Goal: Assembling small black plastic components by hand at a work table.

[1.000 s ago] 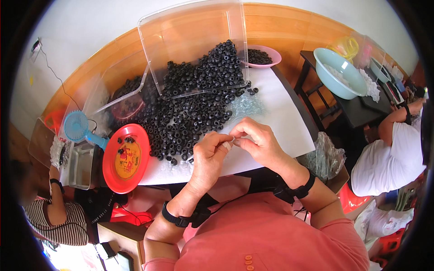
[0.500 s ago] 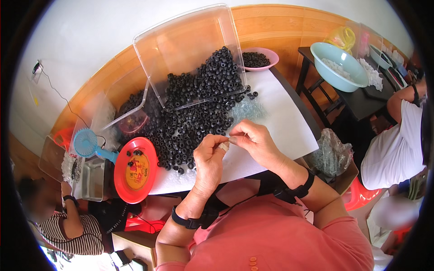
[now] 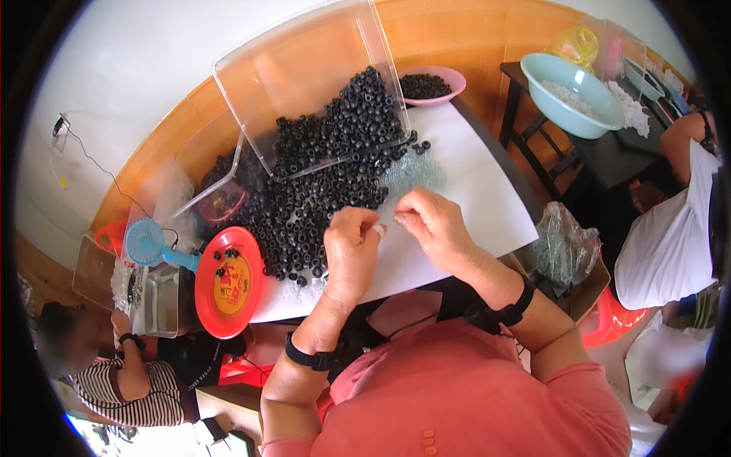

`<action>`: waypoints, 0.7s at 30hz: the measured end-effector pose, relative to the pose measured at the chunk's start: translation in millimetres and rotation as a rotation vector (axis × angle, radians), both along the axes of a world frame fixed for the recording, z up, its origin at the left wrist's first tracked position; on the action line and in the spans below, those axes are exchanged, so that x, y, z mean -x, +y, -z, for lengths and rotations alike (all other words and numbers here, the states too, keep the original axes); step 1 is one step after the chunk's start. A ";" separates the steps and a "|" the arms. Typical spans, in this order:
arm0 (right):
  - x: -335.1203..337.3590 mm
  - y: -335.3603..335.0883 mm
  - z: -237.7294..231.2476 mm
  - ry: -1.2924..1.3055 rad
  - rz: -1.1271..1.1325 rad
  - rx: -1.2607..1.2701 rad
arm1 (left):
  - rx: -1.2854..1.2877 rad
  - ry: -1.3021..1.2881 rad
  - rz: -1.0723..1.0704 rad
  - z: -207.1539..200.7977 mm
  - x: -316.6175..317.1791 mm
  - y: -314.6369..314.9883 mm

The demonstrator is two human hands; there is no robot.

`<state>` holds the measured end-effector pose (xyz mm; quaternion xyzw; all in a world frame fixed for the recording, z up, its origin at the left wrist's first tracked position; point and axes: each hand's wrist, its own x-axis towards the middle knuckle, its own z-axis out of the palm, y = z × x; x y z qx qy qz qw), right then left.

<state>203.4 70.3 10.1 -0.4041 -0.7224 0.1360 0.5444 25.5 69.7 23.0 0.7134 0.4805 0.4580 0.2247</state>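
My left hand (image 3: 352, 245) is closed in a pinch above the white sheet (image 3: 487, 183). A whitish patch, perhaps a finger wrap, shows by its fingertips; what it pinches is too small to name. To its right my right hand (image 3: 435, 230) is also pinched, with its fingertips slightly apart from the left ones. Anything between those fingers is hidden. Just beyond both hands lie a big pile of small black ring-shaped pieces (image 3: 320, 206) and a heap of small translucent pieces (image 3: 415, 175).
A clear plastic bin (image 3: 297, 84) lies tipped behind the pile. On the left are a red plate (image 3: 255, 282) with a few black pieces and a blue fan (image 3: 145, 241). A pink bowl (image 3: 455, 82) and a light-blue basin (image 3: 601, 126) stand beyond. Co-workers sit at both sides.
My fingertips have drawn apart, the right hand moving slightly up and to the right. The whole view has shifted a little.
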 end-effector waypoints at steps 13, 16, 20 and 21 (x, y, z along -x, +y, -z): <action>-11.2 -3.9 11.8 0.108 -0.081 0.084 | -0.255 0.496 0.065 -3.7 33.9 -50.8; -13.1 -11.2 11.0 0.067 -0.070 0.128 | -0.263 0.623 0.022 1.6 32.7 -50.7; -15.0 -24.2 7.1 0.049 -0.099 0.105 | -0.284 0.653 0.025 0.4 39.9 -50.0; -14.4 -26.7 7.0 0.049 -0.112 0.103 | -0.315 0.671 0.036 1.4 43.2 -49.1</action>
